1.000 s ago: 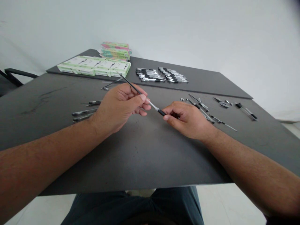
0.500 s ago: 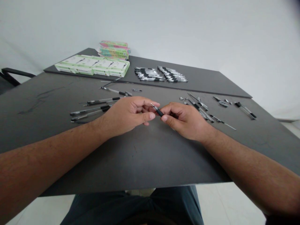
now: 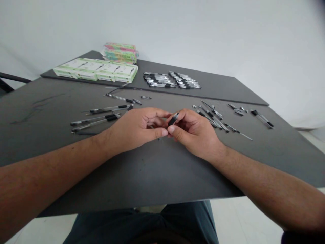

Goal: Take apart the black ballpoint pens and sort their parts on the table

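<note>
Both hands meet over the middle of the dark grey table (image 3: 152, 173). My right hand (image 3: 194, 132) pinches a short black pen part (image 3: 173, 119) between thumb and fingers, its end tilted up. My left hand (image 3: 138, 127) is curled with its fingertips against the same part; what else sits inside those fingers is hidden. Several assembled pens (image 3: 101, 117) lie on the table just left of my left hand. Loose pen parts (image 3: 215, 117) are scattered to the right of my right hand.
Green and white boxes (image 3: 99, 71) stand in a row at the back left, with a stack of coloured packs (image 3: 120, 52) behind them. Two rows of finished pens (image 3: 171, 80) lie on the far table. A chair arm (image 3: 10, 79) shows at the left edge.
The long thin pen refill held up by my left hand a second ago is out of sight. Both hands have closed together and the black part now tilts upward.
</note>
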